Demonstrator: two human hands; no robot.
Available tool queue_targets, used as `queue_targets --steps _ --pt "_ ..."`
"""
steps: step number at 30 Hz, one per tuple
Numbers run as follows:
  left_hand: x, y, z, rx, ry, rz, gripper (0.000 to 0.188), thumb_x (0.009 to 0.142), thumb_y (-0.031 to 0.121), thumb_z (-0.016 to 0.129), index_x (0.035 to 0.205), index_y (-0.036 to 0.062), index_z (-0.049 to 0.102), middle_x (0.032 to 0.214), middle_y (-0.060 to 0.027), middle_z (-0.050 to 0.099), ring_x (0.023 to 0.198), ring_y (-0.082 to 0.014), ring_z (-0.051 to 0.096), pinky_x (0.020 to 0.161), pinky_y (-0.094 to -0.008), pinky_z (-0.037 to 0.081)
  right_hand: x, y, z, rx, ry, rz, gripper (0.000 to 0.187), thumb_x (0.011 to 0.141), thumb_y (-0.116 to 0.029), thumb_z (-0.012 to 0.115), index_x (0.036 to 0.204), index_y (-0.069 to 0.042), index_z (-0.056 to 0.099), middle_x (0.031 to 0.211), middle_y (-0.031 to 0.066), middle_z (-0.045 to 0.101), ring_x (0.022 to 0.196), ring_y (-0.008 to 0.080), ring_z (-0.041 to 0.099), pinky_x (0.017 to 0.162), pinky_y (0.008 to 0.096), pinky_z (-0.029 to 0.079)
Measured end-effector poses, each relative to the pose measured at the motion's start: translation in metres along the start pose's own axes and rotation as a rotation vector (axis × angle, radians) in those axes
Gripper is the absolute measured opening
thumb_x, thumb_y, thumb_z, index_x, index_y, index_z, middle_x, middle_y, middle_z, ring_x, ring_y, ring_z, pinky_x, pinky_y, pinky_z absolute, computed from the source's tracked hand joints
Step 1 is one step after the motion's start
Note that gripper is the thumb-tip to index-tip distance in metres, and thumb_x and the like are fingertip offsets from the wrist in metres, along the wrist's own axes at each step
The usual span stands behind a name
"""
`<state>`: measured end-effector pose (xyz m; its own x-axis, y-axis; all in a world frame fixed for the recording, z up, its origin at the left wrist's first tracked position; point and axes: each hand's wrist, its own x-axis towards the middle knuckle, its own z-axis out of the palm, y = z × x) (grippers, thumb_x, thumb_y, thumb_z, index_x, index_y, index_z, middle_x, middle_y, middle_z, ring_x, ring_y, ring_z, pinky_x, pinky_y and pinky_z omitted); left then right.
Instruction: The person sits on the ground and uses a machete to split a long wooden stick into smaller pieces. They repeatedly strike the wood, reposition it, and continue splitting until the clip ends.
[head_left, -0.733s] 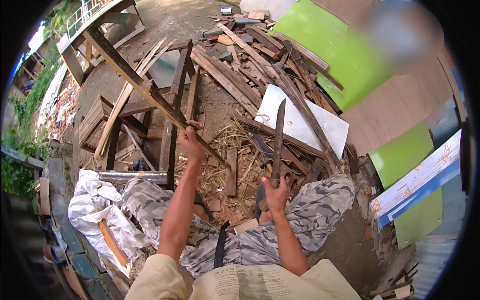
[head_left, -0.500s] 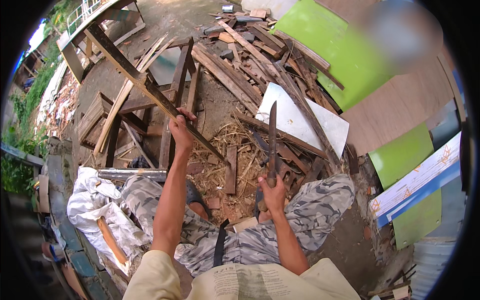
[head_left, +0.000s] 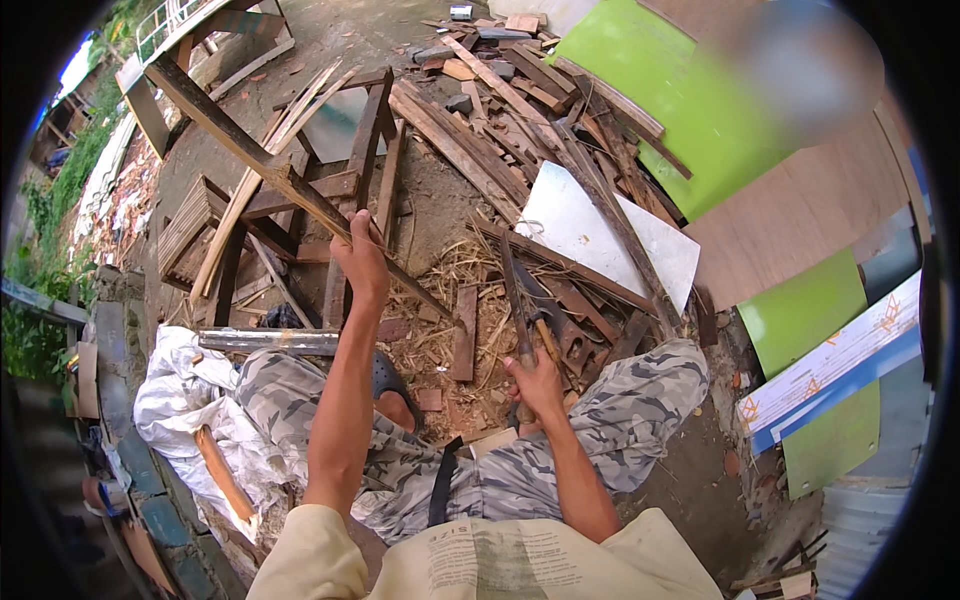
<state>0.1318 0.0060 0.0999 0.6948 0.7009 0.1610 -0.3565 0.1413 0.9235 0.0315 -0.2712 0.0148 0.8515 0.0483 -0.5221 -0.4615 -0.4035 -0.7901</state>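
Observation:
My left hand point(head_left: 360, 262) is closed around a long, dark wooden stick point(head_left: 235, 140), whose side shows a paler, chipped patch. The stick slants from the upper left down to the litter between my feet, its low end beside a short brown board point(head_left: 465, 333). In my right hand point(head_left: 537, 385) is the handle of a machete point(head_left: 514, 292). Its narrow dark blade points away from me, leaning slightly left, apart from the stick. Just right of that blade lies a yellowish wooden handle point(head_left: 547, 340); what it belongs to is partly hidden.
Wood chips point(head_left: 445, 280) cover the ground between my feet. Ahead left stands a broken wooden frame point(head_left: 365, 145). A heap of scrap wood point(head_left: 480, 150) and a white panel point(head_left: 570, 225) lie ahead right. A white sack point(head_left: 180, 400) is by my left knee; green sheets point(head_left: 640, 60) lie far right.
The machete has dropped lower and its blade has tipped left. The stick's far end has swung left and slightly down. My left fingers have closed more tightly round the stick.

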Motion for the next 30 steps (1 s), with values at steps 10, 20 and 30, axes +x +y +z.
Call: queue_targets --steps 10,20,30 --pt "-0.029 0.008 -0.017 -0.065 0.138 0.018 0.030 0.092 0.012 0.057 0.068 0.0122 0.038 0.059 0.0054 0.034 0.050 -0.0049 0.030 0.048 -0.0235 0.026 0.022 0.036 0.034 -0.261 0.059 -0.279 0.046 0.084 -0.041 0.068 0.100 0.001 0.057 0.059 0.0112 0.060 0.052 0.0211 0.063 0.052 0.0353 0.048" --pt "-0.035 0.003 -0.024 -0.120 0.154 0.004 0.030 0.091 0.010 0.057 0.070 0.0126 0.036 0.059 0.0055 0.033 0.050 -0.0049 0.030 0.047 -0.0241 0.026 0.017 0.032 0.037 -0.293 0.061 -0.259 0.047 0.084 -0.043 0.067 0.099 0.001 0.058 0.065 0.0152 0.061 0.063 0.0273 0.065 0.063 0.0392 0.048" --pt "-0.030 0.001 -0.025 -0.097 -0.034 0.026 0.024 0.092 0.015 0.056 0.074 0.0104 0.041 0.066 0.0026 0.040 0.059 -0.0066 0.037 0.053 -0.0241 0.032 0.006 0.018 0.032 -0.308 0.041 -0.219 0.048 0.084 -0.043 0.067 0.104 0.001 0.059 0.084 0.0244 0.064 0.082 0.0394 0.064 0.073 0.0434 0.048"
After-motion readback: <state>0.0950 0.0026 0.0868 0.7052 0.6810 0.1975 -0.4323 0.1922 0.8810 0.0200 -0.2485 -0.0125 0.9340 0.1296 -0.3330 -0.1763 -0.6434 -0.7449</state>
